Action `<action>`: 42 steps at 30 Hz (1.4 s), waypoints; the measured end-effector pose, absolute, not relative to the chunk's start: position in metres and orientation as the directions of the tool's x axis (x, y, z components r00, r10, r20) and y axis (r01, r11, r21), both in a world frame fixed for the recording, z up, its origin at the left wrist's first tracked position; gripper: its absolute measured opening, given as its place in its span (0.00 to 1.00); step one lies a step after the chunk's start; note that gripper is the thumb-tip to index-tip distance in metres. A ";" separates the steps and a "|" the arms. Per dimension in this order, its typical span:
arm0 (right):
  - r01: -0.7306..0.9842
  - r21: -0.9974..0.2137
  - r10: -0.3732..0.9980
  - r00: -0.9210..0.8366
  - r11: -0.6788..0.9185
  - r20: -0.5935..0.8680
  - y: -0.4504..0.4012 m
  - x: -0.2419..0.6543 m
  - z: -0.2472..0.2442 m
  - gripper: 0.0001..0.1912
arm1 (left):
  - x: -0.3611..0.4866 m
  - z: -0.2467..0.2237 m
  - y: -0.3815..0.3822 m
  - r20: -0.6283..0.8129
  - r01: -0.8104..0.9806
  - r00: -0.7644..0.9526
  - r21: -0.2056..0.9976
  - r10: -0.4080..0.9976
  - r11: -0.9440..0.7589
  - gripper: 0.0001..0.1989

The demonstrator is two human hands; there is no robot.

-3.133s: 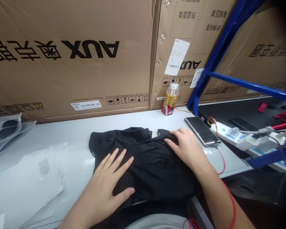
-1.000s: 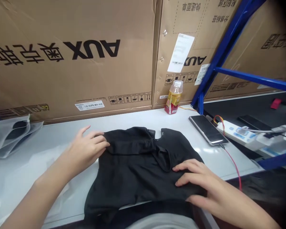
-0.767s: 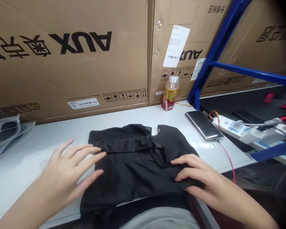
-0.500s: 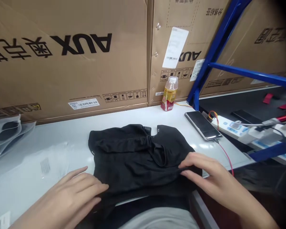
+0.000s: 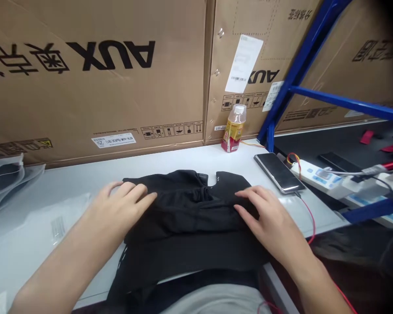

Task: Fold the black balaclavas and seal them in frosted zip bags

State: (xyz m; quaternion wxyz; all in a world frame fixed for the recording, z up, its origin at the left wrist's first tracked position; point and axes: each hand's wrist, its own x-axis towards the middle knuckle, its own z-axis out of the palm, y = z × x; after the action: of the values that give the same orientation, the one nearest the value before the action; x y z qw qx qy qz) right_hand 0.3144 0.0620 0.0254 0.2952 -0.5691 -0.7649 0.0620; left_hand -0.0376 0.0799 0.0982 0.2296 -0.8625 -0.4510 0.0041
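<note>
A black cloth garment lies on the white table, with its collar notch at the far side and a band of cloth doubled across its middle. My left hand rests on the garment's far left part, fingers apart and gripping nothing that I can see. My right hand lies on its right side, near the fold, with fingers spread. The garment's lower end hangs toward the table's near edge and is partly hidden by my body.
A drink bottle stands against large AUX cartons. To the right lie a phone and a power strip with wires. Plastic bags lie at the left, and a blue metal rack rises behind.
My left hand has moved up from the garment's near edge to its far left. My right hand has shifted up and left. The garment's middle now shows a fold across it.
</note>
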 end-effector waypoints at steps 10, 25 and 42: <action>0.693 -0.287 0.749 -0.591 0.661 0.297 0.051 0.233 0.030 0.27 | 0.020 0.050 0.057 0.275 0.778 0.628 -0.231 0.728 -0.585 0.24; 0.934 -0.304 0.941 -0.082 0.188 0.329 0.051 0.327 0.022 0.24 | 0.034 0.049 0.044 0.078 0.778 0.626 0.014 0.776 -0.628 0.34; 0.519 -0.658 0.831 -0.432 0.546 0.350 0.054 0.251 0.058 0.15 | 0.043 0.039 0.038 0.049 0.797 0.583 0.159 0.811 -0.582 0.22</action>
State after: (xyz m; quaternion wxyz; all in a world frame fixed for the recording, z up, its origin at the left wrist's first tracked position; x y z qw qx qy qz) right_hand 0.2514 0.0539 0.0576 0.3343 -0.4149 -0.8133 0.2338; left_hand 0.0431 0.0380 0.0388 -0.0598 -0.8876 -0.4531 -0.0581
